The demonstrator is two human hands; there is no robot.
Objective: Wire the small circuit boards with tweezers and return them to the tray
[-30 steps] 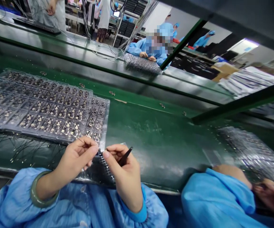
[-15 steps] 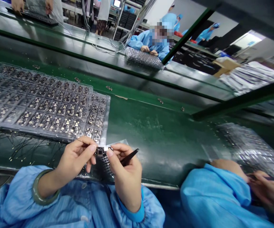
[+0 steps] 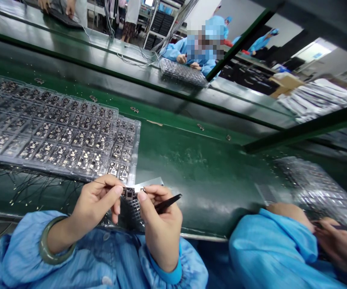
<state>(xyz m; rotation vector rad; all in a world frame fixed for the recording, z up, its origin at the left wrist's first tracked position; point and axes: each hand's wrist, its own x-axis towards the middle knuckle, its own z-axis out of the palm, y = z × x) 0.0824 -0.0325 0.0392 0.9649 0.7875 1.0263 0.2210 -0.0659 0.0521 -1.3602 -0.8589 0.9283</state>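
A small dark circuit board (image 3: pixel 129 194) with a square chip is held up between my hands, just past the front right corner of a clear tray. My left hand (image 3: pixel 99 200) pinches its left edge between thumb and forefinger, and a thin black wire runs out beside those fingers. On the other edge, my right hand (image 3: pixel 161 224) grips the board with thumb and forefinger; a black pen-like tool (image 3: pixel 170 202), perhaps tweezers, is tucked in the same hand. The stacked clear plastic trays (image 3: pixel 138 138) carry rows of similar boards. Below the board lies a grid-patterned piece (image 3: pixel 135 210), partly hidden.
Loose black wires (image 3: pixel 41 186) are strewn along the front of the green mat (image 3: pixel 203 184). Several small parts line its back edge. A co-worker's blue sleeve (image 3: pixel 270 245) is close on my right, by another clear tray (image 3: pixel 321 188). A green post (image 3: pixel 306 124) crosses the right side.
Both hands and the board have shifted very slightly right in view, the grip unchanged. The black tool in my right hand sits a little lower. Across the bench, a person's hands and a keyboard appear further right.
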